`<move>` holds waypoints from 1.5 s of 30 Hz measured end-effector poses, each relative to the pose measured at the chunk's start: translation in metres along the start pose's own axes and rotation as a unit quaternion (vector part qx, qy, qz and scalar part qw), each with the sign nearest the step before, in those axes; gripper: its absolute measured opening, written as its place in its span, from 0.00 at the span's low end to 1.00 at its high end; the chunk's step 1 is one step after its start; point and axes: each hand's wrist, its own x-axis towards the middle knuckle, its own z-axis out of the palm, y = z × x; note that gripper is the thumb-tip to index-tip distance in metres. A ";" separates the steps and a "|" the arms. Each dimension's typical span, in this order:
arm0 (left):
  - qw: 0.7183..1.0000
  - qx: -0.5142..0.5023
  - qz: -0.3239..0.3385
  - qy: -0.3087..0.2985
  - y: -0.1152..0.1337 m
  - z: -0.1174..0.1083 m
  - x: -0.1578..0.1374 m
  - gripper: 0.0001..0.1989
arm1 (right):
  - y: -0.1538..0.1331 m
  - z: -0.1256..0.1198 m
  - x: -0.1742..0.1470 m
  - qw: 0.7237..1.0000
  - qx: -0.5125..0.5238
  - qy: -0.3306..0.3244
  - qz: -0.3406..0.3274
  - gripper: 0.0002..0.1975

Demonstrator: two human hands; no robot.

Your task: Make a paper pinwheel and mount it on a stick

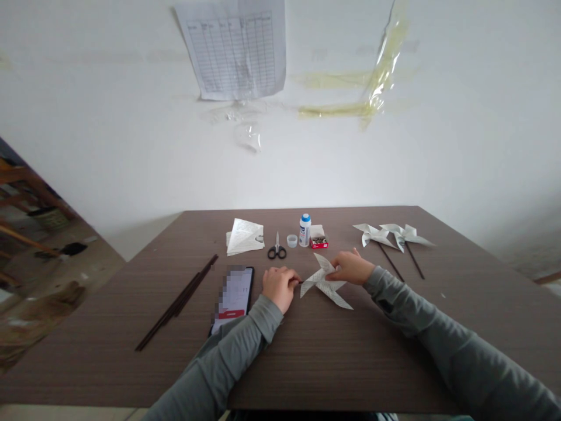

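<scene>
Sleeves: two grey sleeves come in from the near edge of the bench (333,362) and lead to the hands.
Left hand (279,285): closed in a loose fist just left of the paper pinwheel (326,282), its fingers pinching the end of a thin dark stick (299,282) that points toward the pinwheel.
Right hand (352,267): curled over the upper right part of the pinwheel, the fingers pinching one of its paper blades.
Paper pinwheel: lies on the bench between the two hands, touching the right one.
Phone (234,297): flat on the bench, left of the pinwheel, beside the left sleeve.
Dark sticks (177,303): a loose bundle, further left than the phone.
Scissors (277,248): behind the pinwheel, a little to the left.
Folded paper (244,236): behind the pinwheel, left of the scissors.
Glue bottle (305,230): upright behind the pinwheel, with a small red box (318,241) beside it.
Finished pinwheels (391,235): two, on sticks, to the right and behind the pinwheel.
</scene>
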 end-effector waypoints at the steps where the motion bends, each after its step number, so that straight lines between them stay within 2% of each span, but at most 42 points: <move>1: 1.000 0.005 0.001 0.000 0.000 0.000 0.000 0.13 | 0.002 0.004 0.000 1.000 0.008 0.010 -0.008 0.09; 4: 1.000 0.020 0.007 -0.002 -0.002 0.002 0.002 0.13 | 0.006 0.011 0.000 0.999 0.024 0.028 -0.020 0.10; 7: 1.000 0.015 0.003 -0.003 -0.002 0.002 0.002 0.13 | 0.005 0.012 -0.001 1.000 0.017 0.018 -0.008 0.09; 12: 1.000 -0.003 -0.016 0.002 -0.004 0.004 0.003 0.13 | -0.001 0.008 -0.004 0.999 0.020 0.000 0.028 0.06; 16: 1.000 0.009 -0.005 -0.001 -0.005 0.005 0.004 0.10 | -0.005 0.005 -0.006 0.999 0.026 -0.011 0.038 0.04; 23: 0.999 0.013 -0.033 0.000 -0.002 0.003 0.003 0.10 | -0.010 0.000 -0.009 0.999 0.017 -0.018 0.047 0.06; 32: 0.999 -0.022 -0.005 0.030 -0.011 0.007 0.006 0.12 | -0.008 0.003 -0.002 0.997 0.014 0.001 0.069 0.02; 45: 1.000 -0.012 0.002 0.014 -0.011 0.005 0.007 0.12 | -0.014 0.005 0.005 0.997 0.000 0.006 0.075 0.07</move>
